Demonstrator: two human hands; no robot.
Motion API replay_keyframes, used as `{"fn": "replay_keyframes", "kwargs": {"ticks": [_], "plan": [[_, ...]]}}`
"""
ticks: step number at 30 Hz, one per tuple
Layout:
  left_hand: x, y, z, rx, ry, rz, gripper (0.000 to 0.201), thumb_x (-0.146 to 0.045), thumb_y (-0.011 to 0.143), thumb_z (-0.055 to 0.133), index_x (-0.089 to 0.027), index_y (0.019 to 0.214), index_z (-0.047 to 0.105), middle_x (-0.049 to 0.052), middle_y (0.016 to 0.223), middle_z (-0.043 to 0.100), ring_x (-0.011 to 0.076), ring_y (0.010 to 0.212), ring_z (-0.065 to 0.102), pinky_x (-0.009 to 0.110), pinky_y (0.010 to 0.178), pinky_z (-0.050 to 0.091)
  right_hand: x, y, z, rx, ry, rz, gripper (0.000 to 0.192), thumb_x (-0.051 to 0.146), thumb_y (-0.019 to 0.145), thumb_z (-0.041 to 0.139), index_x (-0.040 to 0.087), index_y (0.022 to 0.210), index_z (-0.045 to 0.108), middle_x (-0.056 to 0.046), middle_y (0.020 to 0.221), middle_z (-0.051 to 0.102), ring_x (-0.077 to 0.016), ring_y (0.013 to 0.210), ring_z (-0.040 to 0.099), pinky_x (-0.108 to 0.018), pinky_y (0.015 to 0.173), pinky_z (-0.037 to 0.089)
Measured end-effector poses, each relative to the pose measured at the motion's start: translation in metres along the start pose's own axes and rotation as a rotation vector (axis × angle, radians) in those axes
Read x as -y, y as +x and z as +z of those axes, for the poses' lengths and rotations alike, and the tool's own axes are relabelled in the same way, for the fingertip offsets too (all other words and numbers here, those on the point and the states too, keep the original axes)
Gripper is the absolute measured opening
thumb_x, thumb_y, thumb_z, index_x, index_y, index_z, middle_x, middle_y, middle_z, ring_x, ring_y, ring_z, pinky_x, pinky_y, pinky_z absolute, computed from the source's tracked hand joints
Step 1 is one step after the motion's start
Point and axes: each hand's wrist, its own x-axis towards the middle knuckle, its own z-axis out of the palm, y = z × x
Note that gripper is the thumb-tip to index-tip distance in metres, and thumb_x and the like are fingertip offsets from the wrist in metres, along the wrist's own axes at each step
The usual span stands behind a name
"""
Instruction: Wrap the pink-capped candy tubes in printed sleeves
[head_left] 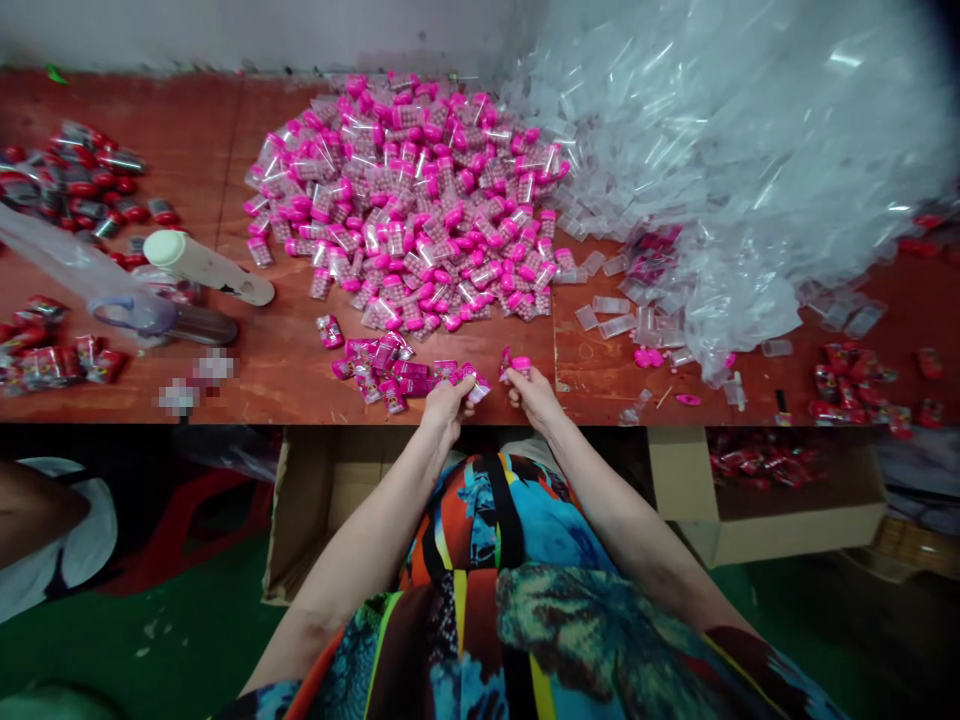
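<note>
Pink-capped vials at the near edge of a red-brown table, one in each hand.

Red packets (71,185) far left run off the frame, too blurred to count; a white-capped bottle (206,267) lies beside them, and one patch near the edge is pixelated. About ten wrapped pink packets (379,368) lie by the left hand (447,404), whose fingers are pinched on a pink packet (474,385). Just apart, the right hand (534,392) is clamped on a pink-capped vial (517,365), mostly hidden by fingers. Behind, one pile of pink vials (412,190) is too dense to count; clear empty vials (720,150) right are uncountable. Two cardboard boxes (780,510) sit below, partly hidden.
</note>
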Motion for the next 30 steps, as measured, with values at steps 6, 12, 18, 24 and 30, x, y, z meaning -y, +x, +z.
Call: {"fn": "replay_keyframes", "kwargs": {"ticks": [6, 12, 18, 24, 30], "plan": [[-0.007, -0.014, 0.011, 0.045, -0.035, 0.009, 0.041, -0.020, 0.102, 0.089, -0.017, 0.069, 0.065, -0.002, 0.054, 0.058, 0.0079, 0.051, 0.049, 0.020, 0.053, 0.037, 0.020, -0.025, 0.021, 0.178, 0.297, 0.070, 0.058, 0.060, 0.070, 0.095, 0.029, 0.099, 0.054, 0.008, 0.080, 0.054, -0.0121, 0.065, 0.044, -0.029, 0.063, 0.040], [-0.020, -0.031, 0.010, 0.122, -0.060, -0.053, 0.032, -0.018, 0.109, 0.081, -0.013, 0.078, 0.074, 0.002, 0.062, 0.068, 0.0096, 0.052, 0.056, 0.022, 0.056, 0.044, 0.033, -0.030, 0.011, 0.241, 0.408, 0.091, 0.060, 0.052, 0.068, 0.103, 0.029, 0.094, 0.054, 0.010, 0.073, 0.050, -0.0105, 0.062, 0.039, -0.028, 0.061, 0.037], [-0.028, -0.030, 0.007, 0.094, -0.151, -0.069, 0.037, -0.021, 0.110, 0.082, -0.017, 0.077, 0.066, -0.002, 0.059, 0.060, 0.0090, 0.051, 0.048, 0.022, 0.054, 0.039, 0.026, -0.017, 0.000, 0.149, 0.291, 0.123, 0.038, 0.057, 0.096, 0.084, 0.030, 0.098, 0.058, 0.006, 0.076, 0.066, -0.0116, 0.052, 0.039, -0.028, 0.051, 0.033], [-0.032, -0.026, 0.007, 0.055, -0.276, -0.133, 0.036, -0.022, 0.113, 0.081, -0.021, 0.081, 0.065, -0.001, 0.066, 0.063, 0.0106, 0.053, 0.049, 0.026, 0.058, 0.042, 0.028, -0.025, -0.004, 0.131, 0.249, 0.026, 0.024, 0.050, 0.106, 0.076, 0.027, 0.111, 0.068, 0.001, 0.078, 0.072, -0.0150, 0.054, 0.053, -0.028, 0.051, 0.047], [-0.029, -0.024, 0.010, 0.075, -0.372, -0.217, 0.037, -0.024, 0.122, 0.066, -0.019, 0.086, 0.067, -0.001, 0.066, 0.064, 0.0107, 0.054, 0.051, 0.025, 0.058, 0.043, 0.029, -0.045, 0.011, 0.186, 0.245, -0.024, 0.030, 0.053, 0.105, 0.080, 0.025, 0.109, 0.069, 0.000, 0.074, 0.066, -0.0145, 0.056, 0.052, -0.024, 0.045, 0.038]]}}
